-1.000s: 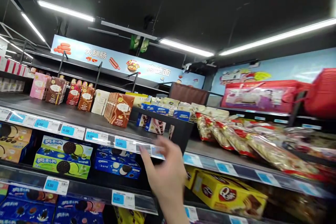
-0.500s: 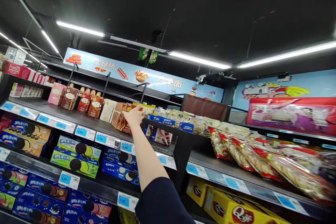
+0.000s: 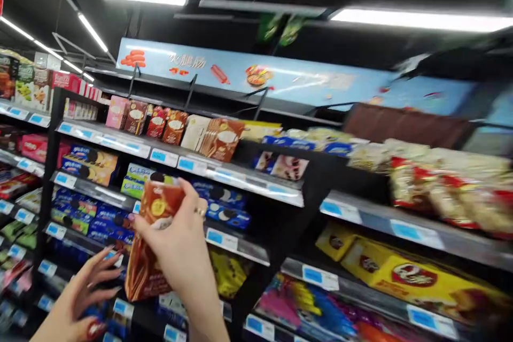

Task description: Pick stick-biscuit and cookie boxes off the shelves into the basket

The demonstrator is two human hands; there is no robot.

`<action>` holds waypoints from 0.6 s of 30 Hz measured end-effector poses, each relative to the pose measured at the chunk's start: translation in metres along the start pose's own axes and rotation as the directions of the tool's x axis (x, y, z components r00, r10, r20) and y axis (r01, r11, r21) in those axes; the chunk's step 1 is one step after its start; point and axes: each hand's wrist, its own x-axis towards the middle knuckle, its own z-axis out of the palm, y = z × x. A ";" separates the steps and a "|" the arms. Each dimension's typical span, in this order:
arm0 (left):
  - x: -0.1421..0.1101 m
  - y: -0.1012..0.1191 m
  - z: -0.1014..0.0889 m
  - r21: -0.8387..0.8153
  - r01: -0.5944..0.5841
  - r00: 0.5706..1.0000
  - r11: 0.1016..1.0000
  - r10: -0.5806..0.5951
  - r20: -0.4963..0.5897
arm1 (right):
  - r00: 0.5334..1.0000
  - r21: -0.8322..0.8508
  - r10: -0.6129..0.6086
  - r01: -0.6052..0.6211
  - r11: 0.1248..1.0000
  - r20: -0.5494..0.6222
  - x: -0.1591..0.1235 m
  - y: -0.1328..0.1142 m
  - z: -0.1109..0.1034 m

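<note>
Brown and glossy, the snack box (image 3: 150, 246) sits in the right hand (image 3: 182, 254) in front of the shelves, at the near left of the head view. Its long axis runs nearly upright, leaning a little, with the top end and its pale round picture pointing up and slightly right and the bottom end down toward the near left. The right hand's fingers (image 3: 191, 199) are wrapped round the box's right edge, holding it firmly, a ring showing on one of them. The left hand (image 3: 82, 302) is lower and further left, palm turned toward the box, its fingers spread wide and holding nothing, the tips just beside the box's lower left edge; whether they touch it cannot be told through the blur. Behind, on the top shelf (image 3: 224, 173), a row of matching brown boxes (image 3: 220, 139) stands upright, with blue biscuit packs (image 3: 224, 208) on the shelf below and yellow cartons (image 3: 404, 278) to the far right. Half a second ago the right arm was stretched out to that far row with the hand on the boxes; now one box is down near the body, and the left hand has come into sight.
</note>
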 end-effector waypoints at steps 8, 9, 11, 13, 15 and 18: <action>-0.050 -0.004 0.020 -0.058 0.223 0.939 0.973 -0.231 -0.255 | 0.887 0.330 0.165 -0.325 0.886 0.432 -0.087 0.052 0.047; -0.058 -0.002 0.020 -0.078 0.235 0.937 0.969 -0.247 -0.245 | 0.848 0.399 0.149 -0.386 0.832 0.509 -0.090 0.059 0.047; -0.073 0.005 0.019 -0.083 0.251 0.933 0.965 -0.264 -0.245 | 0.771 0.483 0.134 -0.513 0.710 0.622 -0.096 0.066 0.048; -0.086 0.011 0.020 -0.089 0.270 0.913 0.959 -0.284 -0.293 | 0.730 0.514 0.133 -0.586 0.626 0.671 -0.102 0.067 0.049; -0.096 0.015 0.020 -0.127 0.287 0.882 0.949 -0.314 -0.352 | 0.713 0.526 0.139 -0.620 0.582 0.687 -0.107 0.065 0.051; -0.108 0.008 0.016 -0.284 0.330 0.864 0.900 -0.410 -0.292 | 0.693 0.548 0.133 -0.660 0.514 0.709 -0.115 0.062 0.056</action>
